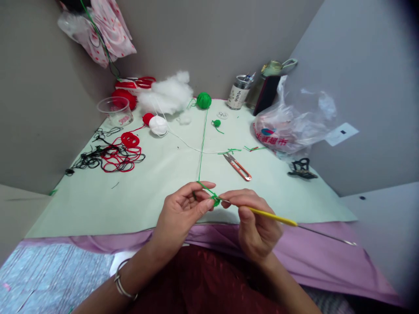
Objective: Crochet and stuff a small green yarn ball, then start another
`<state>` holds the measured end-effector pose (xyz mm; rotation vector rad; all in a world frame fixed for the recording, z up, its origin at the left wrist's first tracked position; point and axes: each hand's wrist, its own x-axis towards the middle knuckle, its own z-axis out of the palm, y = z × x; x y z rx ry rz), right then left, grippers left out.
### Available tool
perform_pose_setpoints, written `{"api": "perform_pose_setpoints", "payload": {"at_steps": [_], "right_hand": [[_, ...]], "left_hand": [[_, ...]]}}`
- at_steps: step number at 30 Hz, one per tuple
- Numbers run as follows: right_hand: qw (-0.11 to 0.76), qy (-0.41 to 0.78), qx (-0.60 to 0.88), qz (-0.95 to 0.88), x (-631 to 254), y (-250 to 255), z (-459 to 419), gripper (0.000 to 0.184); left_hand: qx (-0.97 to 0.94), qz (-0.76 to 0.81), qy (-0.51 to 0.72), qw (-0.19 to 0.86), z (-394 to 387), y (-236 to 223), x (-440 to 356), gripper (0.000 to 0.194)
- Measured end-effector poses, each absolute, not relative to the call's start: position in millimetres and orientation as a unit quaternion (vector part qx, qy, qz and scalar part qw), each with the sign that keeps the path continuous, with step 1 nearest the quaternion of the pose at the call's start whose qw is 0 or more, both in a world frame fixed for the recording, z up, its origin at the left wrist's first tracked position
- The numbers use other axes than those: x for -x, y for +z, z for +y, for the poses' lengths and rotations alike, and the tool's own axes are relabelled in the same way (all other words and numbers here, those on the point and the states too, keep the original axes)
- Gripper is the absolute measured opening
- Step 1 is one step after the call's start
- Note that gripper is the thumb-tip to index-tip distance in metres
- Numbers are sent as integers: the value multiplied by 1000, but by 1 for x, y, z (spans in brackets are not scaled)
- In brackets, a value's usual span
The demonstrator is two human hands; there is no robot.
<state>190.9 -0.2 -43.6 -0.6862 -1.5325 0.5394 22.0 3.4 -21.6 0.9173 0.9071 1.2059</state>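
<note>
My left hand (183,205) pinches a small green crochet piece (216,200) between thumb and fingers, near the table's front edge. Green yarn (201,152) runs over its raised index finger and back to a green yarn ball (204,100) at the rear. In my right hand (257,222) is a double-ended crochet hook with a yellow grip (273,216). Its left tip meets the green piece; the other metal end points out to the lower right. Whether the tip sits inside a stitch I cannot tell.
Orange thread snips (238,167) lie beyond my hands, by green yarn scraps (234,151). Tangled black and red yarn (121,152) is at left, near a clear plastic cup (116,112). White stuffing (168,93) sits behind. A plastic bag (288,126) and black hair claw (303,169) are at right.
</note>
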Motion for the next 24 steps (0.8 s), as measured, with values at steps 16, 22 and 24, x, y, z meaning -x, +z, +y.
{"api": "perform_pose_setpoints", "payload": {"at_steps": [16, 22, 24], "right_hand": [[560, 104, 352, -743, -190, -43, -5, 35], [649, 334, 323, -602, -182, -37, 5, 22], [637, 343, 324, -610, -179, -36, 6, 21]], "left_hand": [[-220, 311, 470, 796, 2, -22, -24, 50], [-273, 331, 507, 748, 5, -16, -23, 42], [-309, 345, 507, 727, 3, -18, -25, 39]]}}
